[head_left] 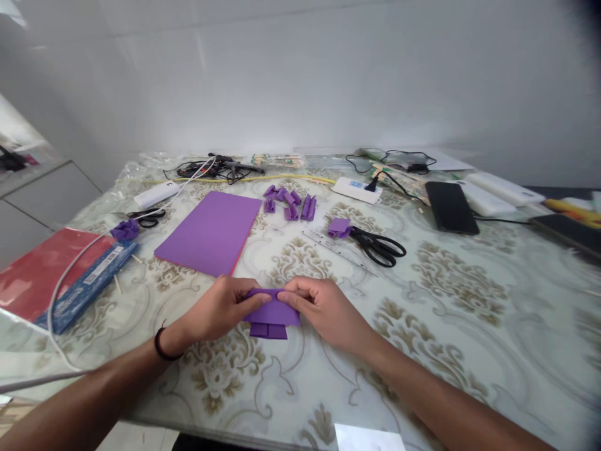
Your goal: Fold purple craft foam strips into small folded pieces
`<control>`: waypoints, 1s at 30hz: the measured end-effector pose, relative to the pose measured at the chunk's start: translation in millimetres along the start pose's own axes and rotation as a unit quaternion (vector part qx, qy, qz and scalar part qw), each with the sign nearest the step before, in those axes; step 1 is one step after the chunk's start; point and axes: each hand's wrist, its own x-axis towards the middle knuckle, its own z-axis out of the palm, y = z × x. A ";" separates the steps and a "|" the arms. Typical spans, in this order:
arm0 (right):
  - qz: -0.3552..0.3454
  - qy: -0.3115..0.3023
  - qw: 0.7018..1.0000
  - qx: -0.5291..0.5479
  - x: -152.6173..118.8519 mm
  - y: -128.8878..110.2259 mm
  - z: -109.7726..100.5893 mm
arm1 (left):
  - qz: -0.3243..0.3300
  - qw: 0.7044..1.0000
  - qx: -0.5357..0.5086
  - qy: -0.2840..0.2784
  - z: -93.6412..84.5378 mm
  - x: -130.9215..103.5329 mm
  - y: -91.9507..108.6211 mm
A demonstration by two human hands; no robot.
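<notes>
Between my two hands is a folded piece of purple paper [272, 313], its upper edge pinched by both. My left hand [225, 307] grips its left end, thumb on top. From the right, my right hand [323, 307] holds it the same way, the thumb tips close together. A smaller folded purple piece [268, 331] shows below its lower edge. Beyond the left hand lies a stack of purple sheets [211, 232] with a red edge. Several small folded purple pieces [286, 202] sit farther back, and another folded purple piece [339, 227] touches black-handled scissors [380, 246].
A clear ruler [335, 250] lies by the scissors. To the left are a red paper pack [51, 263], crumpled purple paper [124, 230], a second pair of scissors [149, 217] and a white cable [61, 282]. A power strip [357, 189] and a black phone [451, 208] are at the back right.
</notes>
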 end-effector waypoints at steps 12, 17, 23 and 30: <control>0.000 0.001 1.000 0.028 0.3 -0.7 -5.9 | 0.004 0.999 -0.037 0.014 -1.8 0.6 -1.7; -0.017 -0.045 0.999 -0.025 -3.9 -6.1 -3.3 | 0.000 0.994 -0.103 -0.041 0.2 0.7 0.3; -0.031 -0.076 0.996 -0.044 -5.1 -8.8 -4.2 | 0.033 0.995 -0.084 -0.039 -3.2 -1.4 3.3; -0.013 -0.125 0.992 -0.032 -0.7 -4.5 -19.7 | 0.036 0.994 -0.099 -0.006 -13.9 0.4 3.4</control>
